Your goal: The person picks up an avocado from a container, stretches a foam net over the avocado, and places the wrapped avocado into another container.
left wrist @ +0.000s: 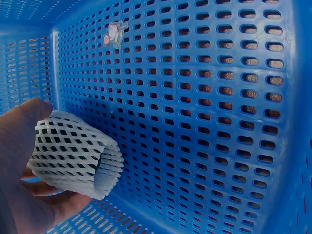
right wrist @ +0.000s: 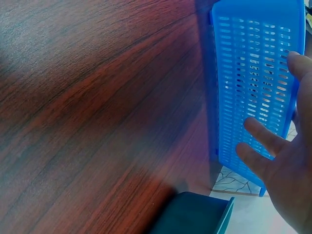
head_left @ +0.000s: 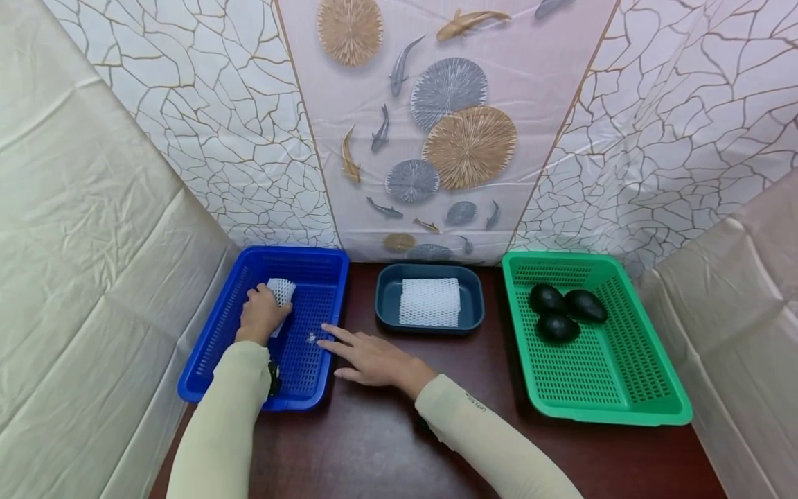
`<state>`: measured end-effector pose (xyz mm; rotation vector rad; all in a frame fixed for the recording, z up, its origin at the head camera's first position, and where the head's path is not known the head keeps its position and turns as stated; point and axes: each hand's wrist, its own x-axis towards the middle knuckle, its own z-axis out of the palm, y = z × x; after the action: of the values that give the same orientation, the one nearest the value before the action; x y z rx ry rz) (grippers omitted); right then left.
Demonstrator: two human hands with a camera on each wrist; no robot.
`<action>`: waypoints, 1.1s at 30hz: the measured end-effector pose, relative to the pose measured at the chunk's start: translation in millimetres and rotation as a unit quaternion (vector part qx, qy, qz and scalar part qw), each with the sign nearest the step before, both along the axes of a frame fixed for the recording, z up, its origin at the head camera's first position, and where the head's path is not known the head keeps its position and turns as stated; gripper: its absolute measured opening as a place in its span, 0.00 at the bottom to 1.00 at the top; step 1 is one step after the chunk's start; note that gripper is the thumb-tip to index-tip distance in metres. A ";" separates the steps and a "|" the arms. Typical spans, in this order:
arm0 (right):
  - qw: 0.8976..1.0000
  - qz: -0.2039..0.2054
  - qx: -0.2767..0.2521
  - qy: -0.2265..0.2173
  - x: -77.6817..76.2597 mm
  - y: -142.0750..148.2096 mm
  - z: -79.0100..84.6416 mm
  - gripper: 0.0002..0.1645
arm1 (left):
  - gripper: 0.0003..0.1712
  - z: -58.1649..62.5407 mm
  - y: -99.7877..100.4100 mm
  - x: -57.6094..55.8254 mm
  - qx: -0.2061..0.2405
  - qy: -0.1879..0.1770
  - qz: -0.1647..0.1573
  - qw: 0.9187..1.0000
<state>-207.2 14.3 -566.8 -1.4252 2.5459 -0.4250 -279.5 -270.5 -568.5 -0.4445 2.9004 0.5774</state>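
Note:
Inside the blue basket [head_left: 299, 360], my left hand [head_left: 260, 312] grips a white foam net sleeve [head_left: 282, 291]. In the left wrist view the thumb lies on one side of the sleeve [left wrist: 73, 151] and the fingers curl under it. Something dark shows through its mesh, and its near end gapes; what is inside cannot be made out clearly. My right hand [head_left: 368, 357] is at the basket's right rim, fingers spread and holding nothing. In the right wrist view these fingers [right wrist: 263, 136] reach over the basket's outer side wall [right wrist: 251, 83].
A dark teal tray [head_left: 430, 329] holding flat white foam net sleeves [head_left: 430, 302] stands between the baskets. On the right, a green basket [head_left: 580, 409] holds three black, smooth oval fruits [head_left: 557, 328]. A small sticker [left wrist: 115, 35] is on the blue basket's floor. Patterned cloth walls [head_left: 418, 138] enclose the table [head_left: 374, 450].

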 end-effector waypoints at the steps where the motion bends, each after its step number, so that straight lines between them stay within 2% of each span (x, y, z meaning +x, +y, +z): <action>1: 1.000 0.000 0.000 -0.001 0.2 -0.1 0.5 0.40 | 0.50 -0.7 0.0 -0.3 -0.001 -0.001 0.000 1.000; 9: 1.000 0.001 0.003 0.001 0.0 0.8 0.8 0.40 | 0.51 -1.3 2.4 -3.7 0.004 -0.015 -0.002 1.000; 16: 1.000 0.003 0.000 -0.002 1.4 0.8 1.5 0.40 | 0.51 -1.0 2.0 -2.5 0.009 -0.033 -0.018 0.999; 25: 1.000 0.001 -0.005 -0.006 2.7 -0.5 -1.0 0.41 | 0.47 -0.4 -0.6 -3.1 0.015 0.016 0.006 1.000; 29: 1.000 0.005 -0.005 0.003 2.3 -0.9 -1.0 0.41 | 0.48 -1.6 -1.2 -4.1 0.021 0.016 0.023 0.999; 33: 1.000 0.005 -0.005 0.005 1.9 -0.2 -0.9 0.41 | 0.50 -3.9 -1.5 -5.5 0.025 0.008 0.024 0.999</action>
<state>-205.4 14.1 -567.7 -1.4461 2.5478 -0.4304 -285.1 -272.1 -572.5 -0.5053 2.8894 0.6614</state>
